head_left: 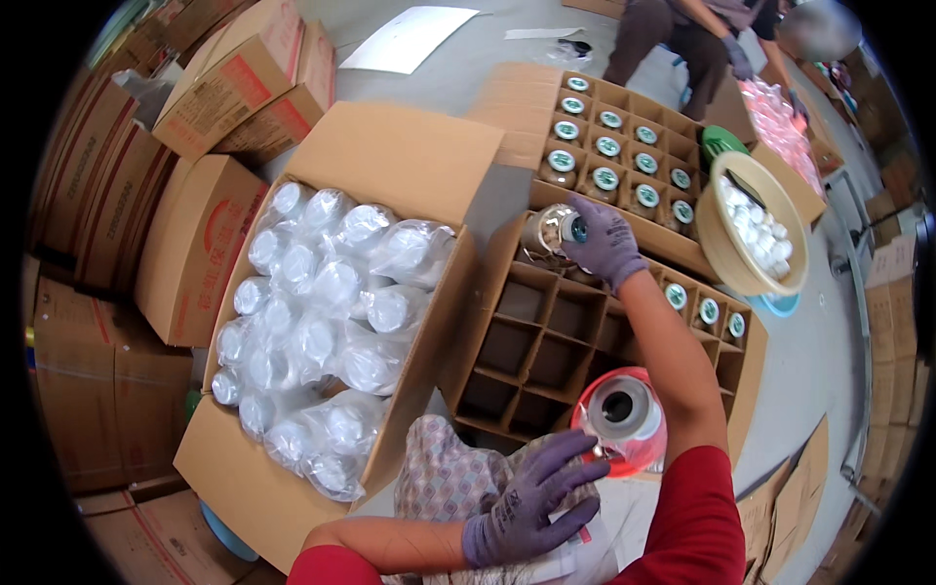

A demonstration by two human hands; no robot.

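Observation:
My right hand (604, 241), in a grey-purple glove, is closed on a glass jar (546, 232) with a dark lid. It holds the jar, tilted, at the far left corner of a divided carton (494, 268). Several jars with white-and-green lids (708, 311) stand in that carton's right-hand cells. My left hand (541, 499), gloved alike, hovers over my lap with its fingers spread and nothing in it. Just beyond its fingertips, a red basin (651, 453) holds a round metal piece with a dark central opening (621, 407).
On the left, an open carton (395, 122) holds several clear containers in plastic bags (336, 292). A second divided carton (556, 200) of lidded jars lies beyond. A cream basin (717, 229) holds white balls (760, 234). Closed cartons (195, 244) stack far left; another person (673, 44) sits at the back.

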